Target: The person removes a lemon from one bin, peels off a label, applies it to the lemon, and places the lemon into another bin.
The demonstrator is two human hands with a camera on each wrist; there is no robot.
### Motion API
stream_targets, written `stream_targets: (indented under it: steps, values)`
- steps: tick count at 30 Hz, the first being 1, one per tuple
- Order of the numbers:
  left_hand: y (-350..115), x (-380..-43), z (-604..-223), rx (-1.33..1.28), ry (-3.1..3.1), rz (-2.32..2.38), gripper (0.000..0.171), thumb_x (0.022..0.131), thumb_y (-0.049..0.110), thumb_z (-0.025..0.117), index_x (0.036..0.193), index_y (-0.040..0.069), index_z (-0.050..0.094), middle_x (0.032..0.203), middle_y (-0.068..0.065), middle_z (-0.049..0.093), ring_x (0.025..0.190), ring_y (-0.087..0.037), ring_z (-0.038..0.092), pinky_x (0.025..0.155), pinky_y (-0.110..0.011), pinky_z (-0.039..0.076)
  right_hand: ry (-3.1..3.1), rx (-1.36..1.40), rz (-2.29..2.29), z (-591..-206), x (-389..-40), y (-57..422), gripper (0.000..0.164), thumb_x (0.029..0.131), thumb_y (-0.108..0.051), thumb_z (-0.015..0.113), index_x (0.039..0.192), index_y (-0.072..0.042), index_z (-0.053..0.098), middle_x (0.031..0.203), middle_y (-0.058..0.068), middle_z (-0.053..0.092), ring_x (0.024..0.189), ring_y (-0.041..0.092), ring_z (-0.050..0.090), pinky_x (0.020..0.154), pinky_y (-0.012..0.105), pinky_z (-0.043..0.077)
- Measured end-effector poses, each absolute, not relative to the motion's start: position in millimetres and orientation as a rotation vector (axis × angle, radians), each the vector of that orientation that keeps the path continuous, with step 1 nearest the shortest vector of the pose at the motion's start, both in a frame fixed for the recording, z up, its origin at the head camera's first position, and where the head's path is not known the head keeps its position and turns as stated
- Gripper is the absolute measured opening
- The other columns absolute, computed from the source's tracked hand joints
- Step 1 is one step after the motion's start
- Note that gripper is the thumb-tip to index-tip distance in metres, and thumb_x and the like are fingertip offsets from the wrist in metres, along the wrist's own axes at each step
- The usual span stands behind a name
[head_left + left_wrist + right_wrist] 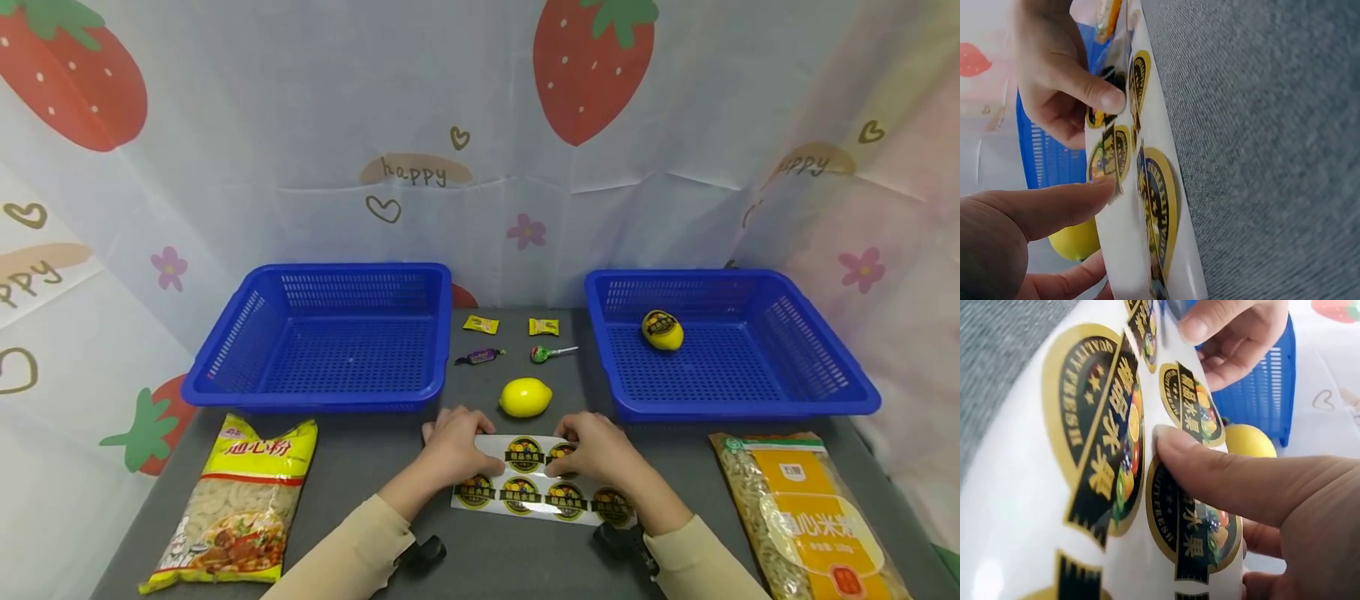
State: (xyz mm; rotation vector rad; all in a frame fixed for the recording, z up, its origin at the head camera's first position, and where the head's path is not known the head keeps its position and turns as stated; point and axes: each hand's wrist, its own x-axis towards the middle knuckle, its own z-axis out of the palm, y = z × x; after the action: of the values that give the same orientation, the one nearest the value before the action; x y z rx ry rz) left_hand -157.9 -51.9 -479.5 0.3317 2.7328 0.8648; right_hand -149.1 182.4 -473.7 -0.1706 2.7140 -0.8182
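A white sheet of round black-and-gold fruit stickers (521, 493) is held at its far edge by both hands. My left hand (453, 450) pinches its left part, thumb on the printed face and fingers behind the edge. In the same way my right hand (600, 450) pinches the right part, its thumb (1197, 462) lying over a sticker in the right wrist view. One sticker place near the left thumb is bare white. Just beyond the sheet lies a plain yellow lemon (525, 397). Another lemon (663, 331), bearing such a sticker, sits in the right blue basket (750, 408).
At the back left stands another blue basket (315, 400). Between the baskets lie two yellow-wrapped candies (481, 324), a purple-wrapped candy (481, 357) and a green lollipop (542, 354). A yellow pasta bag (240, 500) lies left, an orange-labelled pasta bag (810, 517) right, on the grey table (517, 567).
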Motion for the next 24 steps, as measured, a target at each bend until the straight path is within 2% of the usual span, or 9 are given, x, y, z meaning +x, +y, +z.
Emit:
stream_targets:
  steps: [2,4,7,10,14,18,24]
  values:
    - [-52.0,-155.8,-478.4,0.349,2.739,0.876,0.045,0.073,0.032,0.090,0.109,0.014,0.070,0.110,-0.005,0.062,0.107,-0.028,0.047,0.094,-0.058,0.029,2.694,-0.212,-0.862,-474.2,-150.2,182.4,0.030,0.072,-0.029,0.092,0.081,-0.017,0.066,0.076,-0.002,0.054,0.071,0.015,0.047,0.064,0.031,0.037]
    - [-52.1,-153.2,-476.4,0.376,2.748,0.907,0.045,0.075,0.029,0.089,0.113,0.014,0.070,0.115,-0.007,0.062,0.110,-0.029,0.048,0.096,-0.057,0.030,2.651,-0.272,-0.930,-474.0,-151.1,183.7,0.026,0.076,-0.026,0.090,0.078,-0.017,0.065,0.075,-0.003,0.057,0.069,0.015,0.049,0.063,0.030,0.038]
    - [-52.7,-149.2,-473.4,0.440,2.780,0.973,0.041,0.078,0.025,0.087,0.114,0.015,0.070,0.120,-0.008,0.063,0.113,-0.029,0.050,0.098,-0.056,0.033,2.535,-0.386,-1.033,-471.6,-153.0,185.3,0.017,0.082,-0.022,0.085,0.085,-0.018,0.069,0.079,-0.005,0.064,0.069,0.014,0.055,0.062,0.030,0.045]
    - [-53.2,-144.6,-468.2,0.552,2.876,1.076,0.032,0.079,0.019,0.085,0.108,0.016,0.072,0.118,-0.006,0.064,0.115,-0.029,0.052,0.100,-0.056,0.034,2.405,-0.469,-1.098,-468.1,-155.0,186.1,0.011,0.086,-0.022,0.082,0.090,-0.018,0.072,0.078,-0.005,0.070,0.067,0.014,0.061,0.061,0.031,0.051]
    - [-53.4,-140.3,-461.7,0.740,2.993,1.167,0.022,0.079,0.015,0.085,0.098,0.016,0.075,0.106,-0.001,0.068,0.107,-0.024,0.056,0.099,-0.049,0.040,2.321,-0.527,-1.145,-464.3,-159.0,185.7,0.012,0.085,-0.023,0.082,0.090,-0.016,0.074,0.077,-0.003,0.072,0.066,0.013,0.064,0.059,0.030,0.053]
    - [-52.5,-138.4,-459.3,0.781,2.918,1.170,0.023,0.081,0.017,0.085,0.101,0.016,0.075,0.106,0.003,0.068,0.103,-0.018,0.057,0.090,-0.039,0.051,2.254,-0.596,-1.163,-462.9,-163.8,185.5,0.011,0.086,-0.021,0.081,0.092,-0.014,0.075,0.080,-0.001,0.073,0.066,0.014,0.065,0.059,0.030,0.054]
    - [-50.1,-138.1,-461.2,0.754,2.889,1.083,0.020,0.083,0.017,0.083,0.102,0.015,0.075,0.103,0.001,0.069,0.098,-0.018,0.060,0.088,-0.038,0.052,2.210,-0.649,-1.151,-462.8,-168.7,183.5,0.011,0.087,-0.021,0.080,0.090,-0.013,0.074,0.078,0.000,0.071,0.063,0.013,0.063,0.057,0.028,0.054]
